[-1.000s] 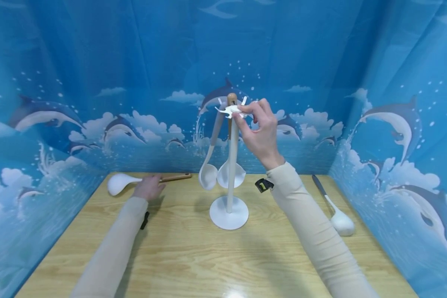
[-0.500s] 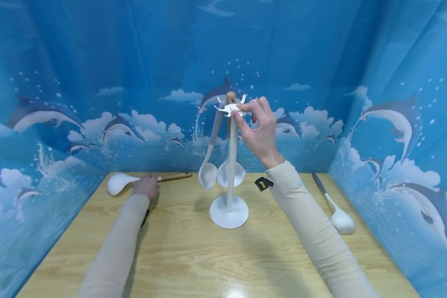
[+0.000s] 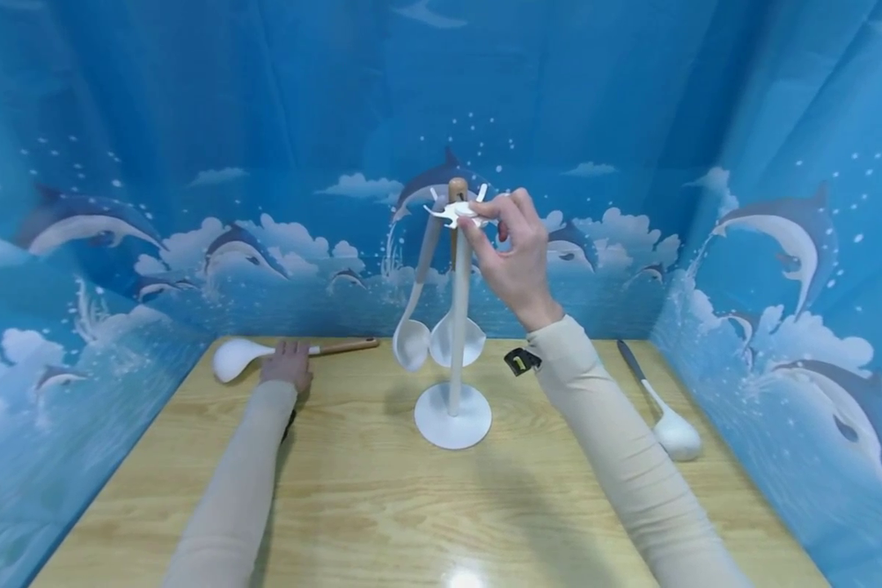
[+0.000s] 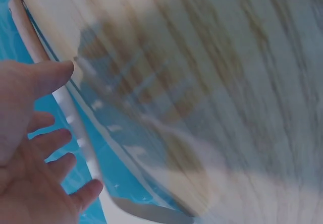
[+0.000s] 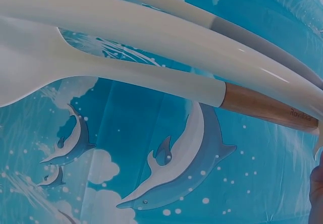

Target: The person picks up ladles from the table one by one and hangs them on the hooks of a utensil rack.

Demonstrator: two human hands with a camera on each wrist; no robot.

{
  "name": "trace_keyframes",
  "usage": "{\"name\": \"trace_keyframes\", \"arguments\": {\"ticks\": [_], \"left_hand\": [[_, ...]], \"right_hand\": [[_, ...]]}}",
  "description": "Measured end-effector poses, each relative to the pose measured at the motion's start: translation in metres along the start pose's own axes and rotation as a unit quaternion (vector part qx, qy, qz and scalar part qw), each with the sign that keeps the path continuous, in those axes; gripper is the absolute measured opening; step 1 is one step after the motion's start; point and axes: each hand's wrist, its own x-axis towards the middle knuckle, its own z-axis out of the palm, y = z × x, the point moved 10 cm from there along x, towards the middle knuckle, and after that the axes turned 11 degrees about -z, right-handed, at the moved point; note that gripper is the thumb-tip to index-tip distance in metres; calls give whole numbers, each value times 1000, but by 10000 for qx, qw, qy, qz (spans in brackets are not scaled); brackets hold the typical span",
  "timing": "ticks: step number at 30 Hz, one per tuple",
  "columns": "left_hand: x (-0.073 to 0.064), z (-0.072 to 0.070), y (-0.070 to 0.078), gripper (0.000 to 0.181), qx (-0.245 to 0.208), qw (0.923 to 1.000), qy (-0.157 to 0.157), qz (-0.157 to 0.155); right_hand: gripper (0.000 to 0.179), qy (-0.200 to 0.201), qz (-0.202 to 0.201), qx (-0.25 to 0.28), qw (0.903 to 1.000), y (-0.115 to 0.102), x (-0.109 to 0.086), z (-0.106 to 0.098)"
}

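- Pinching the rim of the white hook top (image 3: 452, 213) between thumb and index of my right hand (image 3: 514, 253).
- Hook top is at the upper end of the white stand (image 3: 459, 327). Pole upright, round base flat on the worktop (image 3: 367, 506), about mid-width, nearer the far edge than the near one.
- My left hand (image 3: 287, 366) lies over the shaft of a wood-handled utensil (image 3: 237, 358). Fingers spread and slightly bent, thumb apart from them; can't tell how firmly they touch it.
- That one lies along the far edge, white head by the far left corner, handle end toward the stand.
- Two hang on the stand: grey-handled spoon (image 3: 412, 345) left of the pole, wood-handled scoop (image 3: 474, 343) partly hidden behind it.
- Grey-handled ladle (image 3: 678, 438) lies near the right edge, handle end toward the far right corner.
- Blue dolphin curtain (image 3: 338, 98) past the far edge and both sides.
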Motion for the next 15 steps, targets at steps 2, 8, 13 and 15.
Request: {"name": "trace_keyframes", "arguments": {"ticks": [2,8,13,15], "left_hand": [[-1,1,0,63,85,10000,-51,-1],[-1,2,6,52,265,9996,57,91],[2,4,11,38,290,9992,253,132],[2,5,13,35,364,9987,316,180]], "right_hand": [[16,-13,-17,14,10000,-1,1,1],[16,0,1,33,10000,1,0,1],[15,13,-16,35,10000,0,0,0],[16,-9,-6,15,10000,0,0,-1]]}}
